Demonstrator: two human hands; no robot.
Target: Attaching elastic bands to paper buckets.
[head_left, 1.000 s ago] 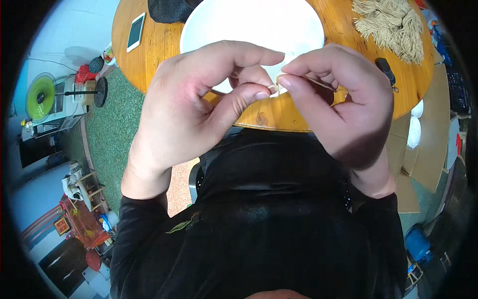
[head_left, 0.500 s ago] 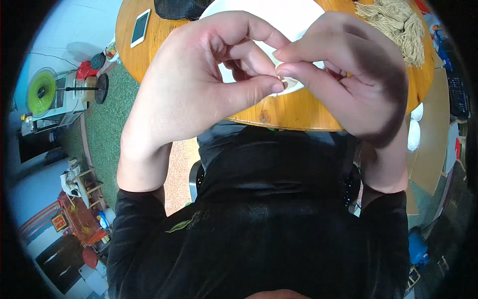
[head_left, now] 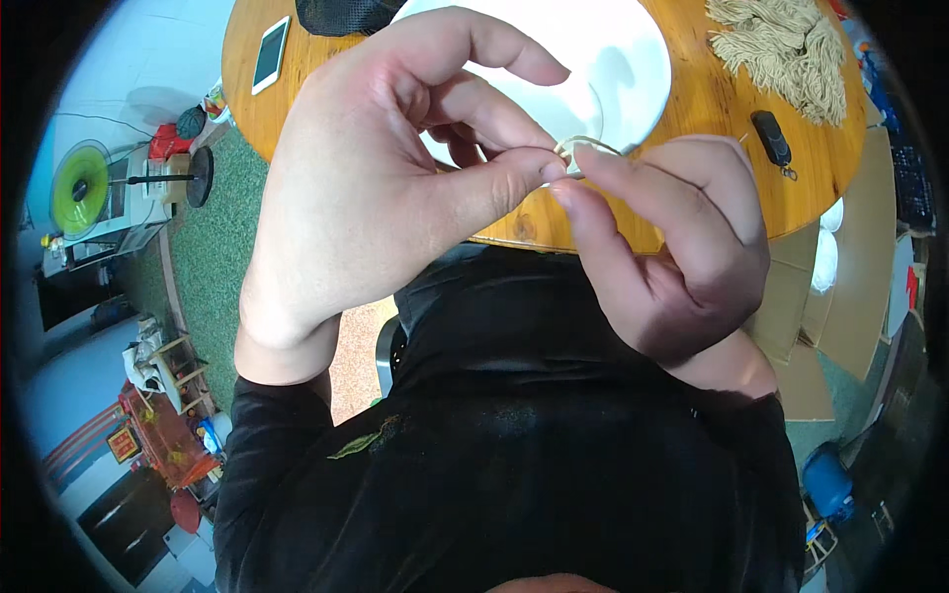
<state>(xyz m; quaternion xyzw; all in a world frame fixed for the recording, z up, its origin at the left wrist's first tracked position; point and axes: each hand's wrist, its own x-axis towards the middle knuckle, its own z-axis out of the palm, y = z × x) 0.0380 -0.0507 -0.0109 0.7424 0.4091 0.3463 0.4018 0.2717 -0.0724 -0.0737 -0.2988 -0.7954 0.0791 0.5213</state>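
A round wooden table (head_left: 712,99) stands on green carpet (head_left: 213,247) beside cardboard boxes (head_left: 850,296).

two hands, the left hand (head_left: 386,188) and right hand (head_left: 672,247), meet over the round wooden table (head_left: 712,109). on that table: one white plate (head_left: 613,59), one phone (head_left: 270,54), one key fob (head_left: 772,138), one yarn bundle (head_left: 786,44).
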